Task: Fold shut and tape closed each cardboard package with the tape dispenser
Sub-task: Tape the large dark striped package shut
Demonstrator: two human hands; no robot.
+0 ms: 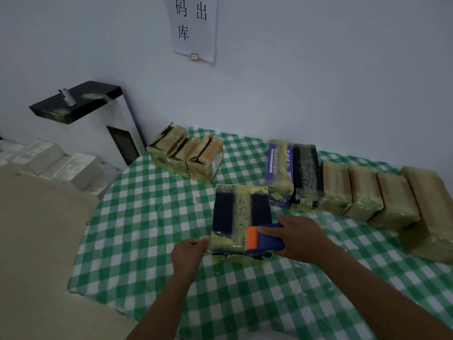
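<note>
A dark blue cardboard package point(241, 212) with a yellowish tape strip down its middle lies flat on the green checked table point(152, 217). My right hand point(297, 235) grips the blue and orange tape dispenser point(263, 238), which sits on the package's near right corner. My left hand point(190, 250) pinches the package's near left edge, where clear tape shows. The dispenser's underside and blade are hidden.
A row of taped packages point(362, 192) runs along the right side of the table, purple and dark ones nearest. Several open-flapped packages point(188, 155) stand at the back left. A black shelf point(76, 101) and white boxes point(61, 165) stand left of the table.
</note>
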